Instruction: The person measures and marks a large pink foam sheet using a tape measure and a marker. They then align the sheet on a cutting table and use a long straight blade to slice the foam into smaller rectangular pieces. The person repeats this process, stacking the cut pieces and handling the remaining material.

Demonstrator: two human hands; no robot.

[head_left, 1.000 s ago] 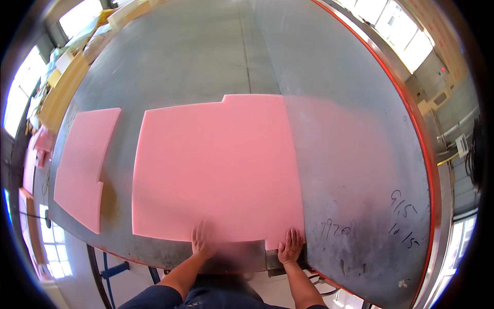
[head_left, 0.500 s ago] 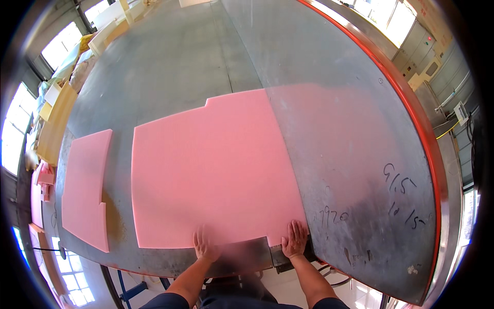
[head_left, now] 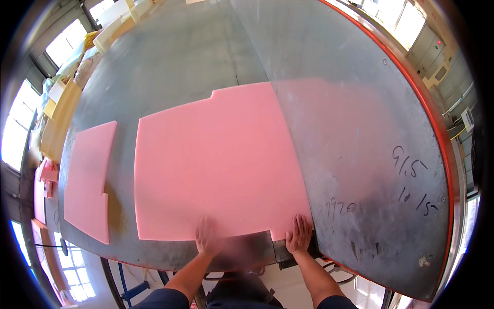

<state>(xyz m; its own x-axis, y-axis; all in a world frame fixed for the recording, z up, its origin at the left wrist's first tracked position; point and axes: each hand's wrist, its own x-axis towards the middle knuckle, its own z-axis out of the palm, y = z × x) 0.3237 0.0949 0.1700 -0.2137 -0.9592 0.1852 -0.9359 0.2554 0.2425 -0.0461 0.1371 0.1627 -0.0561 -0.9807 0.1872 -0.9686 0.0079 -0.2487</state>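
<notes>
A large pink foam sheet [head_left: 221, 165], with a step cut in its far edge and another in its near edge, lies flat on the grey tabletop [head_left: 170, 62]. Its right edge runs along a grey panel [head_left: 360, 226], which shows a pink reflection and dark handwritten marks. My left hand [head_left: 207, 238] rests flat over the sheet's near edge, slightly blurred, fingers stretched forward. At the near right corner, my right hand [head_left: 299, 234] lies on the sheet's small tab with its fingers extended, close to the panel. Both hands press from above and grasp nothing.
A smaller notched pink foam piece [head_left: 87, 180] lies to the left on the tabletop. Beyond the left edge are yellowish boards [head_left: 60, 123] and pink offcuts [head_left: 49, 172]. A red edge strip [head_left: 411, 82] borders the panel at right. Blue metal supports [head_left: 135, 291] stand below the table's near edge.
The whole view has shifted slightly, so the scene sits a little higher and further right. Both hands stay on the foam sheet's near edge, and the sheet shows no clear movement against the panel.
</notes>
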